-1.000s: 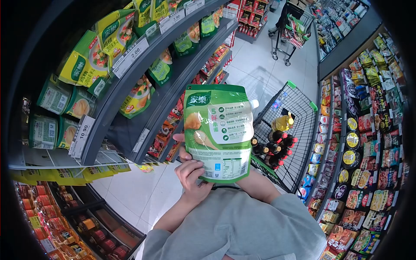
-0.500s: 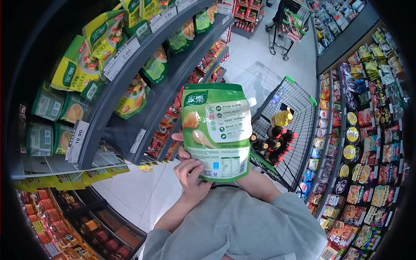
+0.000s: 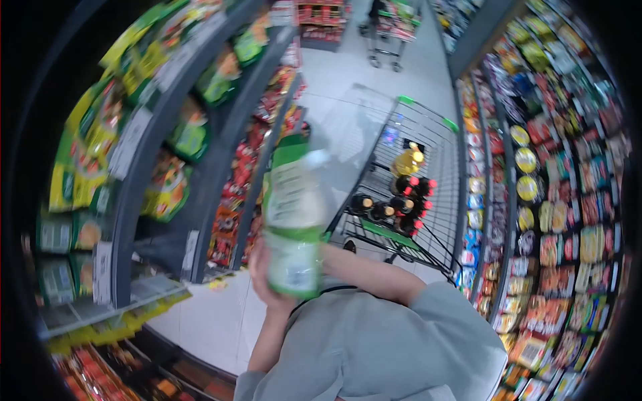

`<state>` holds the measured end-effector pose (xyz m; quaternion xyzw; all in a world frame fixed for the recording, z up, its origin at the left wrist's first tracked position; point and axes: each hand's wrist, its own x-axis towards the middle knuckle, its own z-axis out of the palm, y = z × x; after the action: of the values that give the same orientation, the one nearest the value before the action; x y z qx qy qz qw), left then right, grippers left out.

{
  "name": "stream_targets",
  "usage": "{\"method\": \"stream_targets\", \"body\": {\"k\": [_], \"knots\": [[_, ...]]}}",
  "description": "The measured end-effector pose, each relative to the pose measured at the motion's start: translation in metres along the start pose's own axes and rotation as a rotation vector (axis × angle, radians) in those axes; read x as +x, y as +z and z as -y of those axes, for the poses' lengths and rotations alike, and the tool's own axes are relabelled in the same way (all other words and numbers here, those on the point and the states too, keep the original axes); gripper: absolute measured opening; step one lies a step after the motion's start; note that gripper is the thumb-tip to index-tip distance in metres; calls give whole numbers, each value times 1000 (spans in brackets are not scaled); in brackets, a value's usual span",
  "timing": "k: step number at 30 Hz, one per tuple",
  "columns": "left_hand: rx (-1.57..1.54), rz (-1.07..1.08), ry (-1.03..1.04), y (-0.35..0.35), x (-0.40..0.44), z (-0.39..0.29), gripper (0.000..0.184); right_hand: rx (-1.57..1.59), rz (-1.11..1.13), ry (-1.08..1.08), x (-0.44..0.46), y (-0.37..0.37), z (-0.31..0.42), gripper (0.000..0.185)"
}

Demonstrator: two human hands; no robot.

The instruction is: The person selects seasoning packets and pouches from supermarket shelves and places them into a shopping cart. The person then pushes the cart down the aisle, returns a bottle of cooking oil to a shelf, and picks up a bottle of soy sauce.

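Holding the green pouch (image 3: 295,224) near its bottom in our left hand (image 3: 261,277), we have its long side pointing ahead — our right hand's grip we cannot tell.

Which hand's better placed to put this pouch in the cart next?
Probably right: the right forearm lies nearer the cart. The left hand is farther off, against the pouch, though the right hand itself is hidden.

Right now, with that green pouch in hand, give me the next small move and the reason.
I'd probably ease the green pouch right, toward the shopping cart: the left hand has it by its lower left side, the cart stands open ahead, and bare mesh shows beside the dark bottles. The right hand is hidden, so its grip cannot be told.
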<state>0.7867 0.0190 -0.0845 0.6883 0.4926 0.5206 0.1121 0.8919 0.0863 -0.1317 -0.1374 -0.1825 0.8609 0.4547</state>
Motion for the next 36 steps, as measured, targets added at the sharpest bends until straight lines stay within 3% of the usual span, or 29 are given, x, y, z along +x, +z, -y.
{"method": "stream_targets", "body": {"k": [1, 2, 3, 7, 9, 12, 14, 15, 17, 18, 20, 22, 25, 28, 29, 30, 32, 33, 34, 36], "knots": [[-106, 26, -402, -1, -22, 17, 52, -43, -350, -4, -2, 36, 23, 41], [-191, 55, -812, 0, -40, 29, 48, -221, -521, -22, 0, 32, 26, 47], [-837, -240, -966, 11, -28, 28, 41, -282, -474, -105, -8, 26, 29, 48], [-1563, -124, -1219, 5, -45, 56, 44, -298, -413, -145, -61, 4, 70, 57], [-1368, -56, -1332, 16, -58, 61, 45, -189, -337, -52, -88, -16, 103, 55], [-1213, 156, -1385, 26, -51, 46, 48, -362, -526, -43, -100, -42, 111, 51], [-1093, 296, -1421, 30, -55, 52, 51, -328, -662, 75, -112, -50, 127, 49], [-1056, 317, -1441, 37, -49, 51, 46, -435, -752, 17, -119, -64, 125, 44], [-854, 583, -1346, 56, -37, 46, 41, -760, -875, -28, -148, -84, 142, 40], [-747, 707, -1294, 65, -32, 44, 38, -765, -990, -115, -153, -25, 174, 39], [-673, 990, -1094, 92, -26, 38, 33, -733, -967, -310, -172, -51, 195, 30], [-534, 1055, -845, 109, -19, 13, 31, -745, -1016, -380, -178, -57, 220, 26], [-82, 1044, -211, 127, -34, 13, 28, -1140, -1150, -335, -167, -130, 226, 28], [115, 1121, -193, 137, -58, 21, 28, -1367, -1290, -215, -140, -219, 218, 34], [206, 1100, -62, 139, -64, 20, 30, -1383, -1296, -286, -134, -239, 221, 36], [201, 1090, -75, 142, -66, 17, 29, -1397, -1279, -355, -127, -260, 224, 37], [238, 1047, -129, 141, -65, 15, 30, -1523, -1363, -235, -120, -326, 228, 39], [236, 971, -160, 142, -67, 15, 27, -1379, -1329, -238, -114, -353, 227, 40], [228, 898, -179, 145, -68, 14, 25, -1526, -1384, -230, -111, -405, 225, 39], [308, 938, -216, 146, -67, 13, 26, -1600, -1418, -88, -101, -430, 224, 41]]}}
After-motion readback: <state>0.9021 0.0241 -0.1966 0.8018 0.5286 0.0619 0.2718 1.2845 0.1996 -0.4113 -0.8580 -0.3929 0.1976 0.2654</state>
